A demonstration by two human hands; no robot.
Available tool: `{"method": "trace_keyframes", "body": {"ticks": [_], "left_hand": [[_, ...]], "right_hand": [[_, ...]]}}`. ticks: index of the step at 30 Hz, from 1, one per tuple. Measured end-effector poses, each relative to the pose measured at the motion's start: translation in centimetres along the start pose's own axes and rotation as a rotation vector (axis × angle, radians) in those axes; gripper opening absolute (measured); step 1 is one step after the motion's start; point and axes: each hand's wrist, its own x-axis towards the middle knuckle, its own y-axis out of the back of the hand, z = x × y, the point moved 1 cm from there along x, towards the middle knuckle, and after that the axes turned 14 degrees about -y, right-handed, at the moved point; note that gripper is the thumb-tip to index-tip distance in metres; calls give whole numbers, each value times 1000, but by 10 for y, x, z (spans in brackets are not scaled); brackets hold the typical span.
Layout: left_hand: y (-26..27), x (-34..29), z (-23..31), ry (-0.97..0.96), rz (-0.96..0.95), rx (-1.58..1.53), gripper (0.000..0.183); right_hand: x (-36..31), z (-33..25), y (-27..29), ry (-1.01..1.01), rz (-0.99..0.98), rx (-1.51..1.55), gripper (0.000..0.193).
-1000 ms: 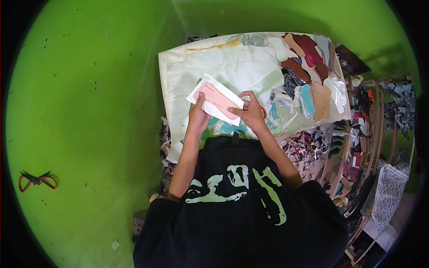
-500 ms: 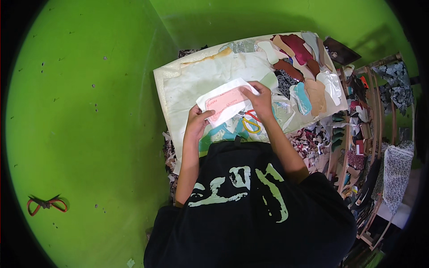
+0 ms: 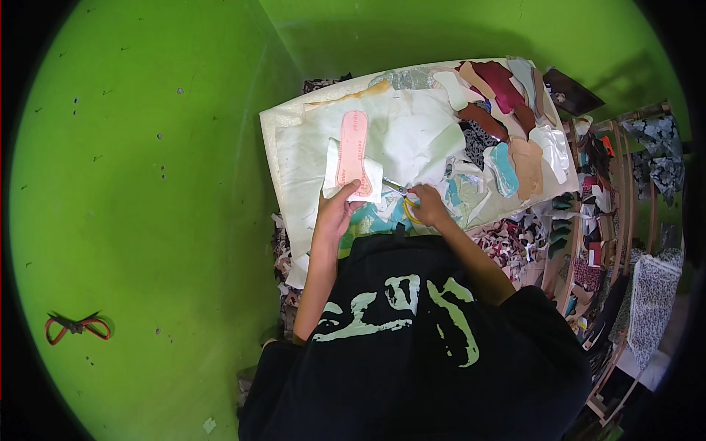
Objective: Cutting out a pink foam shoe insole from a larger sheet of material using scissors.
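Watching remotely through the head view, I note the left grip pinching a pink sole-shaped piece and the white sheet behind it, thumb on top, over the worktop. Right grip is curled on the handles of yellow-handled scissors, blades toward the sheet; contact I cannot tell. 2 cutouts, teal and tan, lie farther right.
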Motion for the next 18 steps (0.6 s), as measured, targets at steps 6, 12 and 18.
{"method": "trace_keyframes", "body": {"ticks": [6,12,18], "left_hand": [[-32,-9,19,-142,86,57,52],[-58,-21,44,-261,161,160,55],[-61,-24,58,-334,149,221,52]], "right_hand": [[-14,-14,7,110,107,-218,46],[-4,-11,5,31,-83,-317,55],[7,-2,11,-235,-345,22,65]]}}
